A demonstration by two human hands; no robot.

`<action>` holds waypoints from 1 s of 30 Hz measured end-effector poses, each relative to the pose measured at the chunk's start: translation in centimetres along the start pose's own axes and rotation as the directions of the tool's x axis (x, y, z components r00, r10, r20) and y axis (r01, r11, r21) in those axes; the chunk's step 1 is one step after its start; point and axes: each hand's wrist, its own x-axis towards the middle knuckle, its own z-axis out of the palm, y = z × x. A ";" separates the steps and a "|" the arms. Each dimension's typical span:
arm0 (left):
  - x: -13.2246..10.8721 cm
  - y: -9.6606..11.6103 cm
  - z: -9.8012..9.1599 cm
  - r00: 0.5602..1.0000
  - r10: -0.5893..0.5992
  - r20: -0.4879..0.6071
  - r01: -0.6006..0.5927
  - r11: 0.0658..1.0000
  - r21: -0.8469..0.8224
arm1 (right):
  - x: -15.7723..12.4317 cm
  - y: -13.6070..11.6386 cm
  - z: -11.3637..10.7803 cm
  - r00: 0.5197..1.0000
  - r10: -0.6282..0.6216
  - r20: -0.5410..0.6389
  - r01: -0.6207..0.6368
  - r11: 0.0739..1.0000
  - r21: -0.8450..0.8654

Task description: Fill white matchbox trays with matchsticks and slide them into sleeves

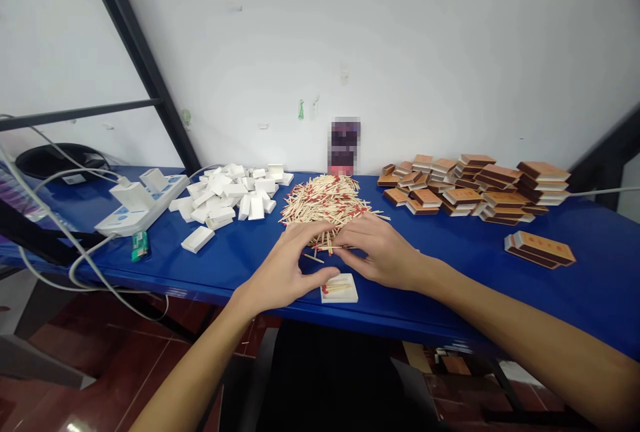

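A heap of red-tipped matches point(325, 200) lies in the middle of the blue table point(450, 265). My left hand point(285, 269) and my right hand point(383, 252) meet at the heap's near edge, fingers curled together round a small bunch of matches point(327, 243). Just under my left thumb sits an open white matchbox tray point(340, 288) with a few matches in it, near the table's front edge.
Several empty white trays point(227, 199) are piled at the left. Stacks of brown matchbox sleeves point(475, 189) stand at the right, with two more point(540, 249) nearer. A white power strip point(143, 202), cables and a green lighter point(140, 244) lie far left. Wall behind.
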 end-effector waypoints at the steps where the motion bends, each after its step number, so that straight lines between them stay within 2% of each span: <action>1: 0.1 0.1 0.1 1.000 -0.007 0.007 0.007 1.000 -0.003 | 0.0 0.0 0.0 1.000 -0.013 -0.005 0.013 1.000 0.001; 7: 0.1 -0.1 0.4 1.000 -0.025 0.012 0.025 1.000 -0.014 | 0.0 -0.1 0.2 0.996 -0.075 -0.047 0.075 0.997 -0.005; 30: 0.1 -0.3 0.5 1.000 0.006 -0.013 -0.006 1.000 0.005 | 0.1 -0.3 0.3 0.996 -0.083 -0.045 0.083 0.997 -0.008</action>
